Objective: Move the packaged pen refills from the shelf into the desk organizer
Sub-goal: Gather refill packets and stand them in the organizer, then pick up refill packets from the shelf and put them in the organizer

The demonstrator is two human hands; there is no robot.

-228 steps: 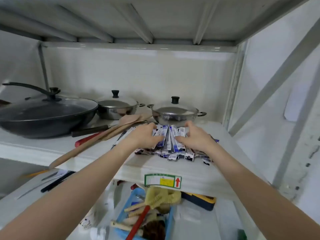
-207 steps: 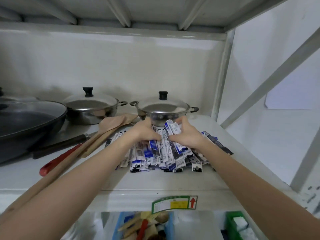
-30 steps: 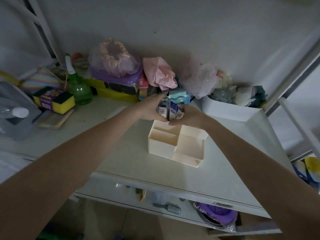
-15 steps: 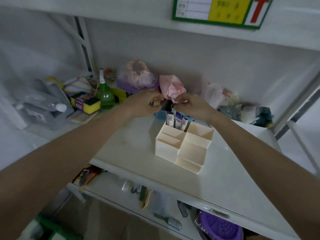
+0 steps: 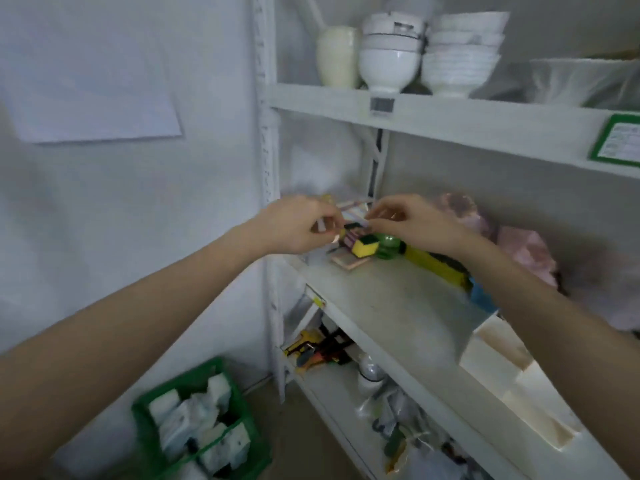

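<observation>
While both hands, left and right, pinch half-closed at something too blurred to name, the organizer sits near right; next, more refills, none visible

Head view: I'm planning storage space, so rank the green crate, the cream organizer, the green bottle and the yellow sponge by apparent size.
1. green crate and cream organizer: similar, both near the camera and partly cut off, so unranked.
2. green bottle, partly hidden behind a hand, and yellow sponge: too close to call.
</observation>
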